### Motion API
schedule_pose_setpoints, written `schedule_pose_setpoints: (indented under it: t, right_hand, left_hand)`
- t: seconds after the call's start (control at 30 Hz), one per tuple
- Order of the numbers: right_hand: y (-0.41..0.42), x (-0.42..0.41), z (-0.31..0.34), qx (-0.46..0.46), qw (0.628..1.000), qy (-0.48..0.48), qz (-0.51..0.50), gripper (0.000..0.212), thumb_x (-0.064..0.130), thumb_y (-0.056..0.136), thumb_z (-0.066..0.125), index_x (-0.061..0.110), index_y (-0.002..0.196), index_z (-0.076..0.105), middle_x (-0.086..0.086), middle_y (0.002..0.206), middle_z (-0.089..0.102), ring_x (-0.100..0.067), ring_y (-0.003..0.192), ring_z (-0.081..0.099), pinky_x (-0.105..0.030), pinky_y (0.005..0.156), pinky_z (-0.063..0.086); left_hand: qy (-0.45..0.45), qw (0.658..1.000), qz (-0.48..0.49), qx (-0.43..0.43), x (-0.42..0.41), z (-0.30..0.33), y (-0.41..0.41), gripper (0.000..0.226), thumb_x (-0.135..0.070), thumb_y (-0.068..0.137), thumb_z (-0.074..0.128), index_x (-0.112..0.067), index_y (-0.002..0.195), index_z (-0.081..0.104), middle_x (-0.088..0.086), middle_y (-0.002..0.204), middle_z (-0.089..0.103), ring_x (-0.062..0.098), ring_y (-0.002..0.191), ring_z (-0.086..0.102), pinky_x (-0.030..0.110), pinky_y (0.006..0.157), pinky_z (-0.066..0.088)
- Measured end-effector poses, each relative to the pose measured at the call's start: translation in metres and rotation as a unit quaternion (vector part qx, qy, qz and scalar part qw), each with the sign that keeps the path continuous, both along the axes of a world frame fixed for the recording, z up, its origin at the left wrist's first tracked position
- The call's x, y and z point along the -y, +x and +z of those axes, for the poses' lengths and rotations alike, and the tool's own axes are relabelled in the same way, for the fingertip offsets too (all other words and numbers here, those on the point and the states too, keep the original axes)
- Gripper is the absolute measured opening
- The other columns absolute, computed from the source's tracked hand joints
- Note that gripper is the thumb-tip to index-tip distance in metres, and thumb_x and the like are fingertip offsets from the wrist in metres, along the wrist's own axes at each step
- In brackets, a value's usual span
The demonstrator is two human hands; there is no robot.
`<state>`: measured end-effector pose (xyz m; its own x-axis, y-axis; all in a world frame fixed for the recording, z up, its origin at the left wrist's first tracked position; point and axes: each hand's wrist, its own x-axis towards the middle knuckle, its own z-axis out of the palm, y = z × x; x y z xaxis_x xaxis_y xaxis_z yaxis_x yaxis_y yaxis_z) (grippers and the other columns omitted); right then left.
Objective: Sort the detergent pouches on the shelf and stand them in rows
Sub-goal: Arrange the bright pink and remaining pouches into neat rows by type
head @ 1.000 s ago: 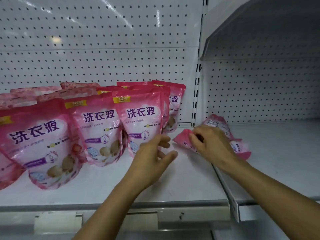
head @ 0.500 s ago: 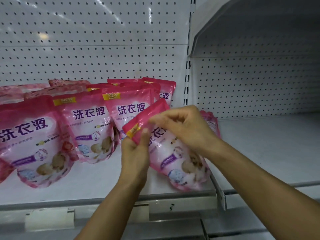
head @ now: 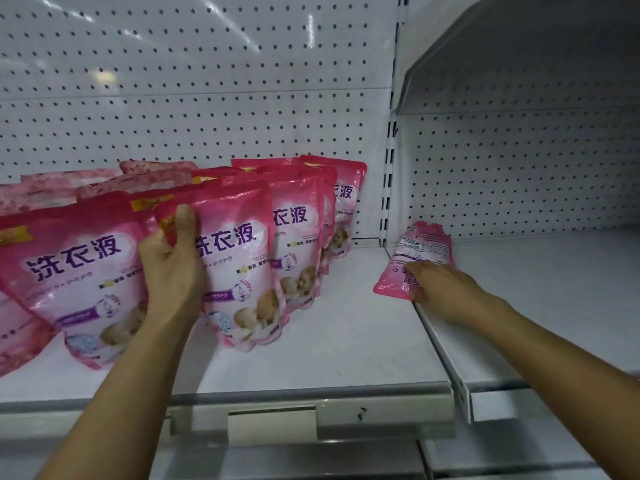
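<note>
A pink detergent pouch [head: 239,268] stood upright at the front of the left shelf [head: 346,341], its printed face toward the camera, and the left hand [head: 173,268] gripped it by its left edge, thumb lying up across the front near the top corner and the other fingers hidden behind it. It stood just beside and partly in front of more upright pink pouches: a large one [head: 72,278] to its left, leaning a little, and a row [head: 304,233] to its right that ran back toward the white pegboard wall [head: 207,98]. Further pouches stood behind these, their tops showing over the front ones. Well apart to the right, another pouch [head: 420,251] lay flat with its back label up, across the seam where the left shelf met the right shelf [head: 536,289]. The right hand [head: 438,289] rested on the near end of that pouch; whether the fingers curled around it or merely pressed on it could not be told. A metal front rail [head: 311,396] with a blank price-tag holder [head: 272,424] ran along the edge of the left shelf.
</note>
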<state>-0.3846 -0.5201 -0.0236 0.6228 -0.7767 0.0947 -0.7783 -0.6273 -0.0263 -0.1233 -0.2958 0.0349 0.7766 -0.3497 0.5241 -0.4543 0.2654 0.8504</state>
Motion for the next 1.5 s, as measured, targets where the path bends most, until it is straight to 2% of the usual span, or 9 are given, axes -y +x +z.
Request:
schedule_pose_setpoints:
  t: [0.2,0.33,0.43,0.57,0.73,0.93,1.13,1.33,1.5]
  right_hand:
    - [-0.016,0.003,0.013,-0.034,0.991,0.125,0.034,0.020,0.015,0.079,0.052,0.018,0.099,0.055,-0.002,0.099,0.061,-0.016,0.088,0.060,-0.034,0.080,0.055]
    - [-0.010,-0.006,0.008,-0.034,0.999,-0.035,-0.020,0.007,0.016,0.089,0.053,0.012,0.083,0.054,-0.005,0.085,0.060,-0.024,0.079,0.063,-0.029,0.064,0.045]
    - [-0.005,-0.013,0.004,-0.053,0.994,-0.084,-0.041,0.009,0.010,0.088,0.051,0.014,0.081,0.054,-0.008,0.082,0.057,-0.028,0.075,0.059,-0.027,0.063,0.040]
    - [-0.005,-0.019,0.001,0.032,0.998,-0.056,-0.003,0.029,0.034,0.090,0.054,0.013,0.071,0.057,-0.002,0.068,0.056,-0.020,0.061,0.053,-0.028,0.054,0.039]
    - [-0.001,-0.020,-0.004,0.091,0.991,0.032,0.097,0.009,0.021,0.070,0.054,0.012,0.073,0.056,-0.003,0.067,0.058,-0.020,0.062,0.053,-0.033,0.057,0.046]
    - [0.005,-0.010,-0.010,0.028,0.977,-0.183,0.108,0.018,0.010,0.084,0.060,0.023,0.091,0.071,0.004,0.091,0.067,-0.021,0.093,0.056,-0.028,0.067,0.035]
    - [0.022,-0.018,0.023,0.165,0.963,-0.179,0.118,0.013,0.004,0.090,0.051,0.011,0.086,0.060,-0.004,0.083,0.063,-0.027,0.081,0.058,-0.032,0.065,0.036]
    - [0.033,-0.028,0.032,-0.185,0.964,-0.124,0.147,0.020,0.005,0.080,0.051,0.021,0.092,0.056,0.000,0.096,0.061,-0.024,0.090,0.059,-0.029,0.063,0.032]
    - [0.036,-0.020,0.008,-0.141,0.961,-0.214,0.107,0.019,0.012,0.090,0.049,0.020,0.100,0.064,0.000,0.102,0.070,-0.026,0.092,0.066,-0.030,0.068,0.043]
  left_hand:
    - [-0.008,0.999,-0.024,-0.025,0.001,-0.008,0.011,0.050,-0.063,0.093,0.042,-0.018,0.072,0.048,-0.001,0.057,0.048,0.012,0.051,0.051,0.026,0.056,0.046]
    - [-0.021,0.996,-0.061,-0.063,0.001,-0.027,0.011,0.053,-0.065,0.090,0.051,-0.019,0.113,0.065,-0.005,0.096,0.076,0.012,0.093,0.072,0.043,0.090,0.057]
    - [-0.011,0.995,-0.069,-0.069,-0.002,-0.034,0.004,0.040,-0.057,0.096,0.046,-0.023,0.092,0.067,-0.004,0.089,0.076,0.012,0.086,0.072,0.039,0.084,0.057]
    - [-0.015,0.994,-0.075,-0.083,-0.003,-0.035,-0.002,0.035,-0.052,0.099,0.042,-0.026,0.099,0.066,-0.012,0.088,0.075,-0.002,0.083,0.071,0.024,0.078,0.052]
    - [-0.012,0.994,-0.080,-0.077,-0.007,-0.039,-0.003,0.036,-0.055,0.098,0.043,-0.030,0.112,0.064,-0.012,0.103,0.074,-0.001,0.095,0.069,0.026,0.085,0.050]
    - [-0.012,0.992,-0.104,-0.077,-0.014,-0.048,-0.006,0.039,-0.045,0.100,0.043,-0.019,0.125,0.058,-0.011,0.105,0.070,-0.012,0.083,0.067,0.006,0.066,0.051]
    - [-0.009,0.985,-0.134,-0.112,-0.021,-0.055,-0.006,0.051,-0.055,0.088,0.051,-0.021,0.125,0.058,-0.003,0.110,0.072,0.006,0.095,0.071,0.031,0.081,0.054]
    - [-0.001,0.983,-0.138,-0.120,-0.024,-0.057,-0.005,0.028,-0.038,0.098,0.051,-0.018,0.117,0.060,-0.003,0.105,0.073,0.007,0.092,0.072,0.028,0.077,0.056]
    - [0.002,0.978,-0.160,-0.131,-0.027,-0.059,-0.010,0.025,-0.026,0.101,0.049,-0.012,0.119,0.059,-0.006,0.097,0.075,-0.001,0.080,0.072,0.016,0.065,0.059]
